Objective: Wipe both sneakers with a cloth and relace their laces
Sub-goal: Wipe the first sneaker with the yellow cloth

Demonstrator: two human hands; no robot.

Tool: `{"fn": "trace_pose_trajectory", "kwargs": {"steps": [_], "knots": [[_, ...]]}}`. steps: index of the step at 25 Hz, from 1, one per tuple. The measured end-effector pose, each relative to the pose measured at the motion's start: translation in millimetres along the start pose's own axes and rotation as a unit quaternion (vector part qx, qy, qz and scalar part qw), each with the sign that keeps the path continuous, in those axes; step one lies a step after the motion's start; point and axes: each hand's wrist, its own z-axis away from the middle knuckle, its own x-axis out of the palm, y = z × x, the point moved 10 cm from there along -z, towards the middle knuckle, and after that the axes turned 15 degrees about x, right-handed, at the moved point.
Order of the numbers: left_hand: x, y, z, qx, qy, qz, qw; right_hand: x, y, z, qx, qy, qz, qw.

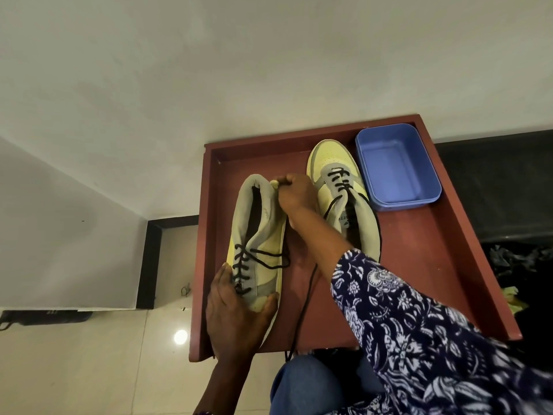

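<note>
Our left hand (236, 310) grips the toe of the left sneaker (257, 235) on the tray (419, 265). Our right hand (294, 194) pinches a small pale thing at its heel, seemingly wiping. The right sneaker (344, 193), far right, likely needs wiping next, its lace (305, 301) trailing near.

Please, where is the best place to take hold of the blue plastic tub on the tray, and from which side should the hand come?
Probably the near short rim of the blue tub, approached from above on the tray's open near side. The tub stands upright and looks empty, so a thumb-inside pinch on the rim should work. Its left wall lies close beside the far sneaker, leaving little room there.
</note>
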Motion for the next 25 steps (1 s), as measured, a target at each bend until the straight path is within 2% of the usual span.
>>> {"fn": "trace_pose_trajectory", "kwargs": {"steps": [2,4,8,13,16,19,22,25], "knots": [[-1,-1,0,-0.005,0.005,0.006,1.0,3,-5,-2,0.006,-0.032,0.006,0.999],[-1,0,1,-0.002,0.011,0.007,1.0,-1,-2,3,0.012,-0.047,-0.038,0.998],[1,-2,1,0.001,0.009,-0.004,1.0,-7,13,26,0.004,-0.034,-0.118,0.992],[2,-2,1,-0.004,0.005,0.0,1.0,-12,29,67,-0.061,0.003,-0.129,0.99],[1,-1,1,-0.006,0.005,0.005,1.0,-14,38,103,-0.164,0.051,-0.093,0.981],[0,1,1,-0.002,0.007,0.005,1.0,-5,50,118,-0.226,0.054,-0.073,0.97],[0,2,0,-0.006,0.006,0.008,1.0,-9,52,109,-0.219,0.068,-0.095,0.969],[-1,-1,1,-0.009,0.012,0.008,1.0,-17,51,95,-0.176,0.101,-0.12,0.972]]}}
